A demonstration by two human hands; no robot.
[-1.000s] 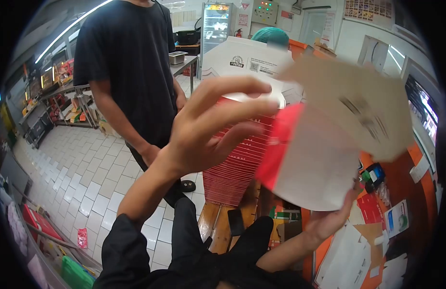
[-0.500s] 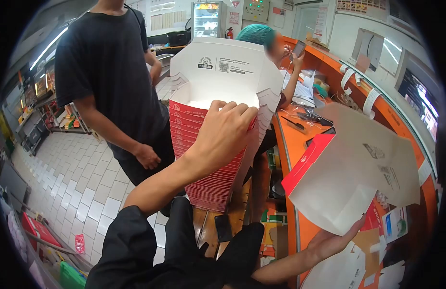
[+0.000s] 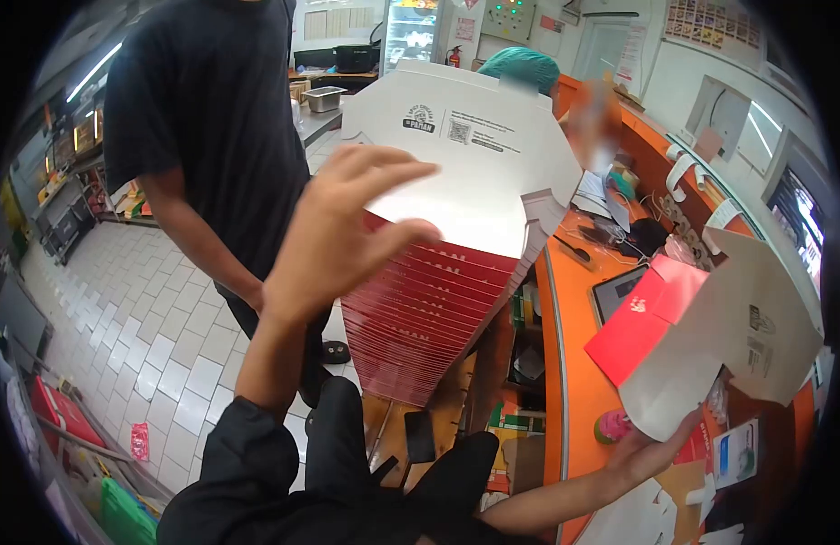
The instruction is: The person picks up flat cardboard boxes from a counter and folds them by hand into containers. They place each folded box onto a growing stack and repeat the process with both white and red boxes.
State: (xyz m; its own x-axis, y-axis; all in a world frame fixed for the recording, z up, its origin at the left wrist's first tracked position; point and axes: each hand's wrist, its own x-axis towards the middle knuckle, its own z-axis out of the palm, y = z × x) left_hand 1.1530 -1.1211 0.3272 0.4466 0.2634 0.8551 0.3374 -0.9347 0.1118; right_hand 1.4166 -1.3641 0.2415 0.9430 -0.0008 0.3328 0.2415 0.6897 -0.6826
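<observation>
In the middle of the view rises a tall stack of nested red-and-white cardboard food boxes (image 3: 429, 309). The topmost one has its white printed lid (image 3: 465, 127) standing up at the back. My left hand (image 3: 347, 227) is in front of the stack's upper left edge, thumb and fingers apart, holding nothing. On the right, over the orange counter, my right hand (image 3: 652, 450) grips the lower edge of a partly opened cardboard food box (image 3: 674, 363). That box is tilted, its red side facing left and its printed lid to the right. Its fingertips are partly hidden behind the cardboard.
A person in a black T-shirt (image 3: 211, 136) stands to the left of the stack. Another, wearing a green head covering (image 3: 520, 68), is behind it. The orange counter (image 3: 574, 300) carries a tablet (image 3: 615, 291), cables and papers. A phone (image 3: 420, 436) lies on the wooden bench.
My left hand has let go of the top box's front rim, moved left and spread its fingers. The box in my right hand has shifted right and opened up more, showing more red.
</observation>
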